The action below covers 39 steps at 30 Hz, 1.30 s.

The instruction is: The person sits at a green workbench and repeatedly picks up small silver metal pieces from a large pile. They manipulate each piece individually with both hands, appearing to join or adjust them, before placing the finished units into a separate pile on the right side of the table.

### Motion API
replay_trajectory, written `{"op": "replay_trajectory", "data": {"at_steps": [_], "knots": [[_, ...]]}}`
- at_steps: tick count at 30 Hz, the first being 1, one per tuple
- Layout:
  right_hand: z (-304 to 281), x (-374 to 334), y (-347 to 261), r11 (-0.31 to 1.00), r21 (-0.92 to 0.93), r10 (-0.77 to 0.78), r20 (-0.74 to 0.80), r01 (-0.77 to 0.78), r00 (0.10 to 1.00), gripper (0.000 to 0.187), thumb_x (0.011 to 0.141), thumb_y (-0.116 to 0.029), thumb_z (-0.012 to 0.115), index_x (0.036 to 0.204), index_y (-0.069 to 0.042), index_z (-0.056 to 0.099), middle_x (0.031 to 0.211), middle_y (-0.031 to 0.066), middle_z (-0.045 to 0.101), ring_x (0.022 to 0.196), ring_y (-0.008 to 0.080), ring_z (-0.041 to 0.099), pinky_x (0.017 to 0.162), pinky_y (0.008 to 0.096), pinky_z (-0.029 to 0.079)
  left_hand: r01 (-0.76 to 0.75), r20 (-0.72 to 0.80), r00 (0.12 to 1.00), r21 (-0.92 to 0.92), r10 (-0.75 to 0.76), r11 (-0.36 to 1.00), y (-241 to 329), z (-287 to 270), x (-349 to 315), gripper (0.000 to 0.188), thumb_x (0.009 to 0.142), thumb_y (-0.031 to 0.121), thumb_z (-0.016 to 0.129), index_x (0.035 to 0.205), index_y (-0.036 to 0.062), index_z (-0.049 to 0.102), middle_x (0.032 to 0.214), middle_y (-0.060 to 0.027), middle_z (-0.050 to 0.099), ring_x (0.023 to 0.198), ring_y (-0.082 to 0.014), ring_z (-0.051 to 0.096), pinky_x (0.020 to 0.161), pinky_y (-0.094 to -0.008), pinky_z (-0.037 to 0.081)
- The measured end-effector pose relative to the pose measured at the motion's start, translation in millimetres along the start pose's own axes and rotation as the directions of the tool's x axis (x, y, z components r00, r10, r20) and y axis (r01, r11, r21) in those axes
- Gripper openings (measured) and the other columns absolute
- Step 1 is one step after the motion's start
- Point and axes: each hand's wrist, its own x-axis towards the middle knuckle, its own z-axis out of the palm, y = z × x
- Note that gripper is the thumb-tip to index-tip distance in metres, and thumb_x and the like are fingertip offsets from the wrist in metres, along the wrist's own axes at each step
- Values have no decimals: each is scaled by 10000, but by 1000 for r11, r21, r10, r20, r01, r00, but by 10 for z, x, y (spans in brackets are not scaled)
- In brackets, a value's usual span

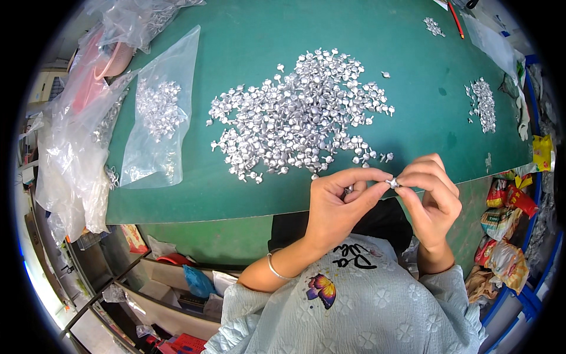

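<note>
Silver metal piece [392,183] | loc: up at fingertips, near table's [236,200] front edge | left hand [335,207]: thumb and index pinched on it | right hand [433,203]: fingertips pinching its other side | tip: pinch lightly, steady wrists, keep piece visible

A green floor [206,245] is partly hidden by a green table [236,200], flanked by shelving [168,311] at left and a blue-framed rack [529,302] at right

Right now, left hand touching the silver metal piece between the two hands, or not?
Touching. The head view shows the left hand with thumb and index fingertips against the silver metal piece, no gap visible.
</note>
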Motion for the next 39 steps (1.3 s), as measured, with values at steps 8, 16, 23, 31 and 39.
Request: {"op": "replay_trajectory", "data": {"at_steps": [8, 16, 23, 31, 39], "knots": [[0, -13, -49, 1000, 4, -16, -19, 16, 1000, 123, 643, 46, 677, 743, 37, 605, 748, 117, 602, 685, 234, 540, 611, 315, 420, 2, 18, 1000, -48, -1, 999, 7, 20, -16, 136, 780, -17, 633, 907, 18, 666, 561, 103, 291, 507, 7, 245, 447, -168, 181], [-286, 549, 874, 925, -316, 142, -233, -213, 962, 87, 769, -55, 644, 816, 17, 632, 769, 79, 623, 706, 124, 564, 652, 253, 442, 57, -87, 995, -1, -57, 998, -36, -14, 15, 209, 797, -11, 606, 1004, 8, 620, 583, 107, 297, 526, 4, 238, 480, -178, 169], [-840, 1474, 2183, 646, -746, -82, -277, -160, 957, 136, 757, -147, 646, 839, -39, 653, 819, 95, 639, 752, 255, 565, 689, 370, 446, 130, -45, 991, 47, -128, 990, -101, -35, 1, 146, 824, 18, 587, 962, 10, 633, 581, 108, 309, 525, 3, 245, 482, -180, 178], [-257, 1003, 1255, 879, -477, 42, 109, 15, 993, 160, 750, -103, 637, 898, -42, 634, 918, 90, 617, 894, 250, 531, 797, 341, 398, 141, 24, 989, 169, -147, 976, -195, -52, -7, 139, 837, 36, 575, 963, 21, 633, 576, 100, 304, 528, -3, 242, 475, -190, 186], [-102, 881, 921, 933, -226, 322, 181, -279, 929, 187, 811, -136, 611, 941, -1, 603, 822, 59, 608, 719, 131, 537, 648, 253, 410, 105, 119, 983, 240, -137, 965, -174, 9, -5, 163, 832, 29, 577, 985, 35, 635, 583, 92, 325, 532, -5, 257, 469, -187, 208]]}}
